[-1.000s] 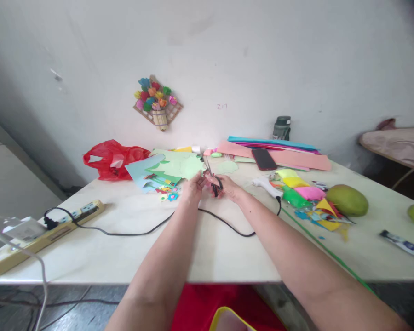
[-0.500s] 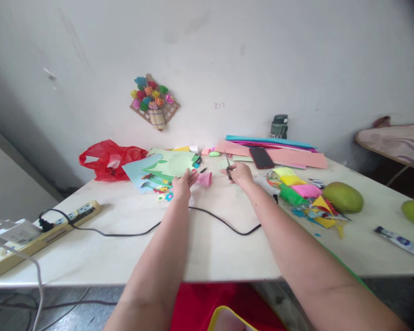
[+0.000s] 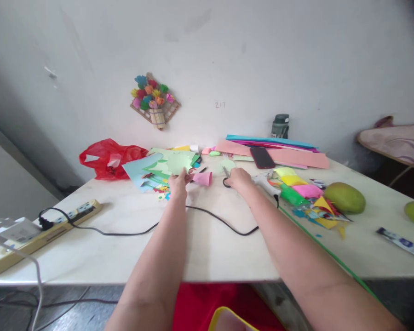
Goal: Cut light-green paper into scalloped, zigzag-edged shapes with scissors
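My left hand (image 3: 178, 183) is closed, its fingertips pinching the left end of a rolled pink paper (image 3: 203, 178) on the white table. My right hand (image 3: 240, 178) is low over the tabletop, fingers curled at a pair of scissors (image 3: 226, 182). One dark handle loop shows outside the fingers, and the blades point away from me. Just beyond the blades lies a pale green paper piece (image 3: 228, 164). A dark pen (image 3: 203, 169) rests behind the pink paper. Pale green sheets (image 3: 179, 162) lie beyond my left hand.
A black cord (image 3: 224, 220) crosses the table beneath my forearms. At left are a power strip (image 3: 72, 219) and a red plastic bag (image 3: 106, 158). To the right are a phone (image 3: 262, 158), a white glue gun (image 3: 267, 185), clay packets (image 3: 305, 191), paper scraps and a green mango (image 3: 345, 197).
My left hand's spread fingers have closed on the pink paper. My right hand has lowered the scissors toward the table, and they now point slightly left.
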A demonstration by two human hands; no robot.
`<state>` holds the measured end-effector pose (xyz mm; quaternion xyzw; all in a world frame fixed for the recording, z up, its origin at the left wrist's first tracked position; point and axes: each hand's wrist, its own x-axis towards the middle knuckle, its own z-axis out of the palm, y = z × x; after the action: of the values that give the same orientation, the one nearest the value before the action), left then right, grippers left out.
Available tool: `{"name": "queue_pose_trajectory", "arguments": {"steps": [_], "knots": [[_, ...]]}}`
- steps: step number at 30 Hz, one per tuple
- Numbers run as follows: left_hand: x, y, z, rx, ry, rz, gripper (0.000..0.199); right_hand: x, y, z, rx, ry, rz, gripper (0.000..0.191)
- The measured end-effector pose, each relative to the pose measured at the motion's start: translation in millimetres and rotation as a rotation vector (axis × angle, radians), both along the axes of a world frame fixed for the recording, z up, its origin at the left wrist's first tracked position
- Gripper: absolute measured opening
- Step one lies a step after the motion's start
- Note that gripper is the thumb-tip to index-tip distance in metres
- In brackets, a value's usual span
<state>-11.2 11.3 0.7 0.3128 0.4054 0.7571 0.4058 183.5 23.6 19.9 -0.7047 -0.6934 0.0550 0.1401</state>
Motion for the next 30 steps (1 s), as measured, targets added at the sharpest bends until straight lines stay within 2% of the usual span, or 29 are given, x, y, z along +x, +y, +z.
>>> {"name": "queue_pose_trajectory", "arguments": {"steps": [3,5,6,8,13,17,19,21,23,26,30], "knots": [[-2.3,0.4,0.0,0.015,-0.013,0.020,0.019,-2.7,-0.6,0.7,0.091,0.027,0.013,0.025],[-3.8,1.1,-0.4,0.033,-0.013,0.029,0.020,-8.4,-2.0,-0.6,0.125,0.214,0.020,0.018],[-4.4,1.4,-0.6,0.040,-0.011,0.033,0.021,-12.8,-3.2,-2.0,0.103,0.353,0.020,0.017],[-4.7,1.7,-0.8,0.048,-0.006,0.037,0.022,-24.2,-6.1,-6.7,-0.140,0.753,0.089,0.023],[-2.4,0.3,1.1,0.056,-0.014,0.029,0.024,-54.4,-9.2,-20.9,-0.240,0.915,0.171,0.027],[-1.8,-0.4,3.0,0.049,-0.024,0.022,0.027,-62.2,-6.4,-25.3,-0.137,0.882,0.133,0.023],[-2.2,-0.5,3.8,0.057,-0.035,0.034,0.027,-58.2,-6.3,-25.1,0.003,0.783,0.146,0.023],[-2.7,-0.6,4.4,0.066,-0.044,0.052,0.026,-51.8,-7.4,-24.6,0.271,0.426,0.213,0.024],[-2.9,-0.6,4.6,0.066,-0.050,0.070,0.026,-45.9,-8.9,-24.3,0.358,0.128,0.299,0.027],[-2.7,-0.3,4.2,0.055,-0.054,0.086,0.027,-41.6,-10.5,-24.3,0.390,-0.052,0.341,0.031],[-1.4,1.5,3.4,0.065,-0.060,0.081,0.030,-40.3,-11.6,-24.2,0.405,-0.022,0.296,0.031]]}}
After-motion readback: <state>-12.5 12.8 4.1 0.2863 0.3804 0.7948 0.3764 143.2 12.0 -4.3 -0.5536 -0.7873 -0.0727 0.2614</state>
